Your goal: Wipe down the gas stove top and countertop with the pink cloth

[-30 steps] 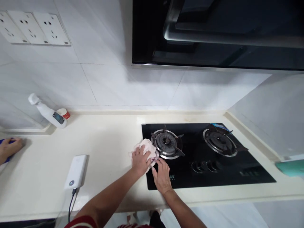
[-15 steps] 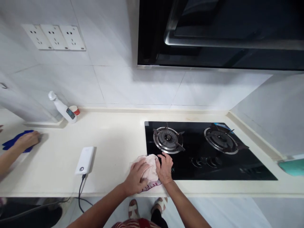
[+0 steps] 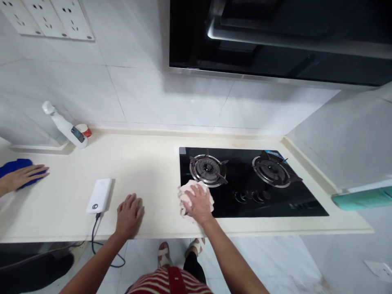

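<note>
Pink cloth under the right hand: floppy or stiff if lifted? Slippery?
Likely floppy: the cloth lies in crumpled folds under the right hand. May slide fairly easily where it overlaps the hob, whose surface looks smooth and glossy.

On one bench (image 3: 153, 163) we are counting two cloths (image 3: 187, 188) (image 3: 15, 164), the pink at the front left corner of one cooktop (image 3: 234, 169), the blue farther left. We are finding two burners (image 3: 208, 168) (image 3: 271, 169) there, one bottle (image 3: 65, 125) and one cup (image 3: 83, 130) by the back edge, one power bank (image 3: 100, 194) nearer the front edge, three socket panels (image 3: 45, 17) above.
</note>
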Tool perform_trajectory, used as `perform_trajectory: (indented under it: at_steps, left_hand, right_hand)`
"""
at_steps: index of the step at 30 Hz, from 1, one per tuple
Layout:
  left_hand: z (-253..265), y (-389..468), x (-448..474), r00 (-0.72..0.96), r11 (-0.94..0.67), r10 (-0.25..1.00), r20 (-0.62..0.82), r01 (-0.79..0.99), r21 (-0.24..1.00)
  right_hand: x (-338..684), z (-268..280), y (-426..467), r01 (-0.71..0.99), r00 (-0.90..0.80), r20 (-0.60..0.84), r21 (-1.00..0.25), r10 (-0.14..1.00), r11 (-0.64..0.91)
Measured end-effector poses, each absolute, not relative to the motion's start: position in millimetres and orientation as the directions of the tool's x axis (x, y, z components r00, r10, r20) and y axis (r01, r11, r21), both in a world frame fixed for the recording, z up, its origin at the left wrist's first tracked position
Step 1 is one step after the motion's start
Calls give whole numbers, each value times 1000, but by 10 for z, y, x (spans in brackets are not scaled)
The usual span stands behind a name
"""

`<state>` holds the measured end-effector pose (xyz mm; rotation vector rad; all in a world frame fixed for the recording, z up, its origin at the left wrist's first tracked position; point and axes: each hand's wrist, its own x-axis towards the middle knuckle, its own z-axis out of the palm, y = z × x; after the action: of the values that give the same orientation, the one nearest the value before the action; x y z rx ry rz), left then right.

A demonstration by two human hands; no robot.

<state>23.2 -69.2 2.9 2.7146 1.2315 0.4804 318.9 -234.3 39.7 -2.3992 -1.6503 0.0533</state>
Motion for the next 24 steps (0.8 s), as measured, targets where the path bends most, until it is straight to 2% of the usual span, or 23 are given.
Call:
perform_trajectory:
  at_steps: [5,8,13,15,17,20,22,24]
  left_hand:
    - [70,-691,253,611,-648,761,217,718,253]
    - [97,-697,263,614,-651,759,216,716,253]
    - [126,-710,288,615,-648,762,204,717,258]
    - [133,-711,297,617,-645,763,192,716,267]
    - [146,-715,304,620,-644,764,179,714,275]
    - [179,-721,308,623,-638,767,157,712,292]
    - [197,-716,296,618,-631,771,153,708,318]
    - [197,-695,266,611,-625,773,168,691,363]
  right_hand:
    - [3659,235,-3026,818,573,228,-95,788,-567]
    - [3868,153,-3562,687,705,292,-57,646,-724]
    - [3945,140,-3830,449,861,322,-121,393,-885]
    - [3741,161,-3601,409,889,291,-157,354,-899]
    - [3383,195,-3239,508,855,217,-171,471,-844]
    - [2667,280,-2634,767,630,55,-201,774,-610]
    - [2186,347,-2299,900,352,-45,-257,935,-351]
    - [1796,404,-2076,953,0,-45,-303,999,-14]
